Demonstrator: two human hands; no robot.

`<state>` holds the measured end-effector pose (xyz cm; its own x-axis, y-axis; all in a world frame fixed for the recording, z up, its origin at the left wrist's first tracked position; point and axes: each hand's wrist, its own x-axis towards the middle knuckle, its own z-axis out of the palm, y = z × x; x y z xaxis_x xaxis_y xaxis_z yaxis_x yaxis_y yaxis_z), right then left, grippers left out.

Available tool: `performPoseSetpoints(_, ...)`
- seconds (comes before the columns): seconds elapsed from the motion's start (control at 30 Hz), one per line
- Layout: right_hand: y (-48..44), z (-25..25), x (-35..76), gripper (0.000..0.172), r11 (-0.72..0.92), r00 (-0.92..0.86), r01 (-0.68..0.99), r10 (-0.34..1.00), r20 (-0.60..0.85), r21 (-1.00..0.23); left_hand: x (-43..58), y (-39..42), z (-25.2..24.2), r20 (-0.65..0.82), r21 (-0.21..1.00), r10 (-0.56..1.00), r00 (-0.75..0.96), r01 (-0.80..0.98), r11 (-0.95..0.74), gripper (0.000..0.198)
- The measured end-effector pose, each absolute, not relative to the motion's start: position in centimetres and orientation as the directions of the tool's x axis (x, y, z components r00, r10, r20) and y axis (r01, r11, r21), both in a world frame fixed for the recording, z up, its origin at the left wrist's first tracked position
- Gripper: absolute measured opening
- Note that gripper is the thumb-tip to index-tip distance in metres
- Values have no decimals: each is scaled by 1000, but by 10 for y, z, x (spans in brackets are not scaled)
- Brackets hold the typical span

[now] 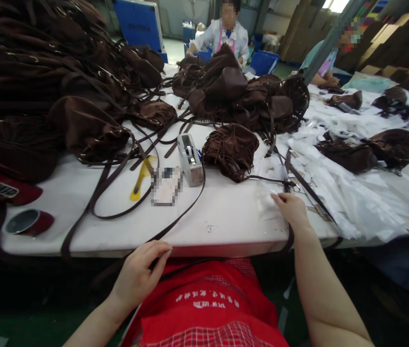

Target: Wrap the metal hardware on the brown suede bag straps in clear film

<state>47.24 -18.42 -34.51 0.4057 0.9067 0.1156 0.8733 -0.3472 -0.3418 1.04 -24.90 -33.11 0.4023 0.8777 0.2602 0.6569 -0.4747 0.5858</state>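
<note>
My right hand (293, 209) pinches the edge of a thin, see-through plastic bag (267, 205), smeared by motion, over the right part of the white table. At the table's front edge, my left hand (143, 270) has its thumb and fingertips pressed together; whatever is between them, if anything, I cannot make out. A dark brown fringed bag (231, 149) lies beyond my hands, its thin strap stretching right toward my right hand. Left of it stands a grey tape dispenser (190, 161). A yellow comb (142, 178) lies farther left.
Piled brown bags (38, 72) rise at the left, and more bags (240, 91) lie across the middle. White plastic wrapping (356, 193) spreads at the right. A red cup (31, 222) lies at the left front. Loose straps cross the tabletop. A co-worker (226, 36) is opposite.
</note>
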Motion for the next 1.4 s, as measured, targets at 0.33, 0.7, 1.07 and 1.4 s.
performPoseSetpoints(0.33,-210,-341,450,37,-220,251,965,929,271,-141,54,-240,-318,160,672,788,594,520,-528,19)
performPoseSetpoints(0.7,-213,-359,467,48,-421,548,734,831,98,-533,111,-224,-314,160,637,631,759,409,-654,19)
performPoseSetpoints(1.07,-209,-365,464,38,-350,580,287,804,-129,-891,236,-168,-310,80,548,528,845,406,-732,22)
performPoseSetpoints(1.4,-211,-371,454,41,-278,605,158,785,-130,-948,278,-180,-336,-15,292,462,887,446,-846,27)
